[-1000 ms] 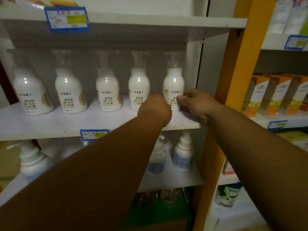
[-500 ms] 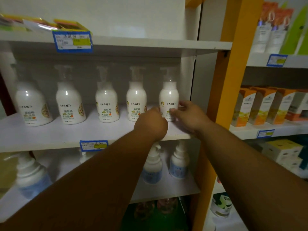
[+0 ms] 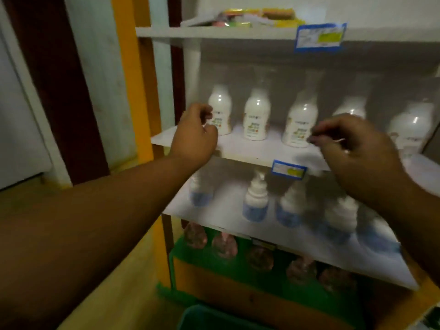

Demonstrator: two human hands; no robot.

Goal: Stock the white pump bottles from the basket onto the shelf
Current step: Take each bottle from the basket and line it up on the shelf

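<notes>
Several white pump bottles stand in a row on the middle shelf (image 3: 250,151); the leftmost bottle (image 3: 220,113), a second (image 3: 256,115) and a third (image 3: 301,122) are clearest. My left hand (image 3: 195,136) hovers at the shelf's left front corner, right in front of the leftmost bottle, fingers loosely curled and holding nothing. My right hand (image 3: 352,148) is raised in front of the shelf, thumb and fingers half curled, empty, hiding part of a fourth bottle (image 3: 350,107). A dark green basket rim (image 3: 202,315) shows at the bottom edge. The picture is blurred.
A lower shelf (image 3: 297,236) holds white bottles with blue bases. Below it, brownish bottles stand on a green tray (image 3: 181,256). Blue price tags (image 3: 289,169) hang on shelf edges. A yellow post (image 3: 133,79) and a dark doorframe stand to the left.
The view has swung to the left and downward. Both hands have come off the rightmost bottle and drawn back from the shelf; the left hand now sits by the leftmost bottle.
</notes>
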